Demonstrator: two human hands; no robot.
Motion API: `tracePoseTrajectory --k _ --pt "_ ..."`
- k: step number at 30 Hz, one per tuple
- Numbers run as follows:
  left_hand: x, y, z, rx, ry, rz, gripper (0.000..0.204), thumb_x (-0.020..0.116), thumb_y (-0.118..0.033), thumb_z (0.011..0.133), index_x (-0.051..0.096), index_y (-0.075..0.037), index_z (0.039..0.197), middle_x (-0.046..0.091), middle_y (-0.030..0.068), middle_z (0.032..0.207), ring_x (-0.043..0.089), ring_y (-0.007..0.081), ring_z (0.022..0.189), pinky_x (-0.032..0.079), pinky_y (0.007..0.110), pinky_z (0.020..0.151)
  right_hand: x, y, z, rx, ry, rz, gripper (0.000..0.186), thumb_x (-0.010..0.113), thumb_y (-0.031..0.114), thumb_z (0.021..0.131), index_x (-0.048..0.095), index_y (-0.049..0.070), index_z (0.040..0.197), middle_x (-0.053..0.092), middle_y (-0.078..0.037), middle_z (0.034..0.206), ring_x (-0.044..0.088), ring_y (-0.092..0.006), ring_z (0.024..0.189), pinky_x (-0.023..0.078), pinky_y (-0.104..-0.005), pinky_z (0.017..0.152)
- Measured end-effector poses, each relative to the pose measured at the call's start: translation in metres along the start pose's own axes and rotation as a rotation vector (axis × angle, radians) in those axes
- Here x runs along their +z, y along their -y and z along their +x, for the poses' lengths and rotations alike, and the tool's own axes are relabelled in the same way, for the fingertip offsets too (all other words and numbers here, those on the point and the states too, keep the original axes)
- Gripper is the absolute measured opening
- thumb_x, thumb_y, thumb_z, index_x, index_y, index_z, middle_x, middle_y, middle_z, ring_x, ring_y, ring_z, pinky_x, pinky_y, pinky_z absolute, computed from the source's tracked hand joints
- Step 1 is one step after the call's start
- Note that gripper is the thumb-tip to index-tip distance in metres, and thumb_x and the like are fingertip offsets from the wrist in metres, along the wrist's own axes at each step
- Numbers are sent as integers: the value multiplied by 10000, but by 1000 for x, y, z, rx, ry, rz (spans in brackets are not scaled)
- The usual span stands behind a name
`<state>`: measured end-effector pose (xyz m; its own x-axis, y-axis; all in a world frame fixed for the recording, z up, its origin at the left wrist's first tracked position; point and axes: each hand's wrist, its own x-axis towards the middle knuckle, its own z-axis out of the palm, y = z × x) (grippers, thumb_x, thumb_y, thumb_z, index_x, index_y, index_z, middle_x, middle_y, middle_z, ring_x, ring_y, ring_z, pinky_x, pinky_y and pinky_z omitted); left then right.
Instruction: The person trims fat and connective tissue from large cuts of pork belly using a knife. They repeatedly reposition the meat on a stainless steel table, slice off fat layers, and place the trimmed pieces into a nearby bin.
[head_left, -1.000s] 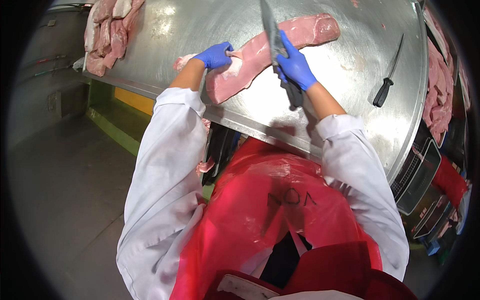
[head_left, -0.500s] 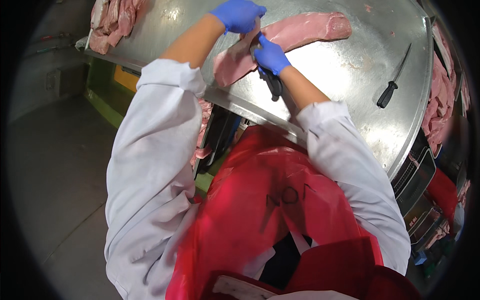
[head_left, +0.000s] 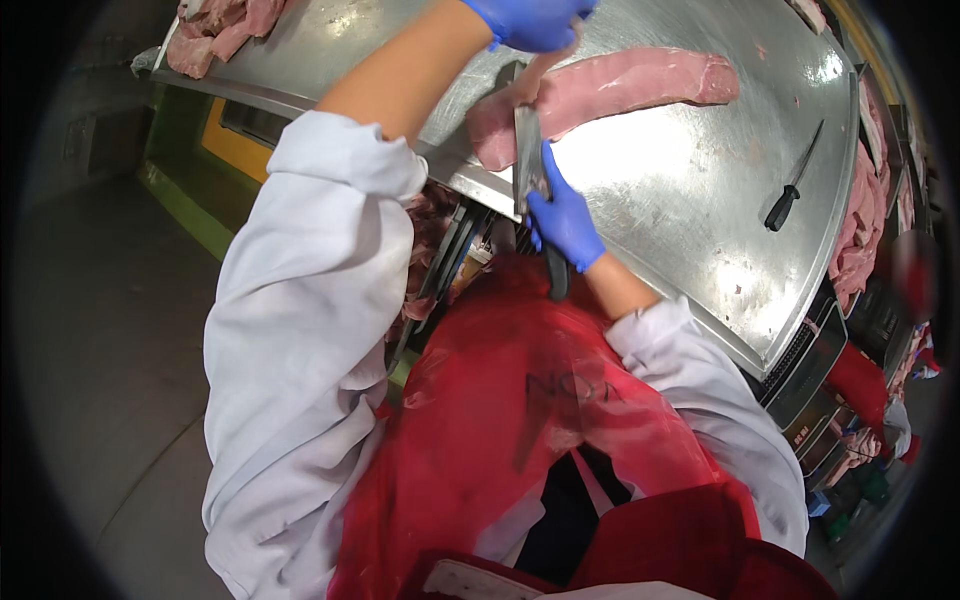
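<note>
My left hand [head_left: 525,20], in a blue glove, pinches a pale strip of meat [head_left: 550,62] raised at the top of the view. A long pink slab of meat [head_left: 645,75] lies on the steel table [head_left: 680,170] below it. My right hand [head_left: 562,210], also gloved, grips a large knife [head_left: 527,150]. Its blade points away from me over the slab's left part, and its black handle sticks out below my fingers at the table's front edge. To the right lies a slimmer black-handled knife [head_left: 780,205] on the steel.
Piles of cut meat [head_left: 220,35] sit at the table's upper left corner, with more [head_left: 855,230] beyond its right edge. Dark trays [head_left: 815,355] stand lower right. A red apron covers my front. Grey floor [head_left: 110,350] shows at left.
My left hand has risen far up and to the right, lifting the strip. My right hand with the knife has come down toward me. The slab appears farther right.
</note>
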<state>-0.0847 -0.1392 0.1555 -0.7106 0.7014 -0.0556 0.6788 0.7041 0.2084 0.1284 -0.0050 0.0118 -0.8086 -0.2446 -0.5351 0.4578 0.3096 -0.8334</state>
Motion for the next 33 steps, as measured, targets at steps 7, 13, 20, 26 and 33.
tracePoseTrajectory --k 7,13,20,26,33 --pt "-14 -11 -15 171 -272 -64 96 600 -122 800 660 -54 833 671 205 763 669 393 746 536 469 682 48 -28 75 -226 -231 -204 646 564 175 934 349 142 1543 665 -173 693 664 -252 568 549 -394 573" --pt "-27 -176 16 140 -254 -671 262 651 -121 781 667 -26 1025 693 155 918 686 313 819 548 412 728 46 19 26 -162 195 -161 682 562 123 939 301 171 1567 658 -92 785 628 -153 647 512 -296 612" --pt "52 -183 65 262 -489 -857 429 648 -217 834 618 -18 1213 638 204 1215 635 320 1135 487 474 996 -109 37 52 -128 -309 167 689 569 159 910 328 172 1555 695 -193 894 684 -284 800 544 -398 724" --pt "205 -48 -22 -520 -147 -206 710 745 -484 788 556 37 1233 612 299 1179 596 455 1101 478 495 959 -313 -42 139 -80 -741 -480 783 491 188 890 178 298 1599 654 -331 1128 678 -436 1023 539 -476 888" --pt "205 -122 42 -303 101 -645 416 741 -406 811 627 -22 926 654 173 882 629 341 810 511 428 767 -334 -44 127 -110 -585 -572 814 491 169 874 161 368 1591 680 -321 1014 692 -450 925 543 -489 826"
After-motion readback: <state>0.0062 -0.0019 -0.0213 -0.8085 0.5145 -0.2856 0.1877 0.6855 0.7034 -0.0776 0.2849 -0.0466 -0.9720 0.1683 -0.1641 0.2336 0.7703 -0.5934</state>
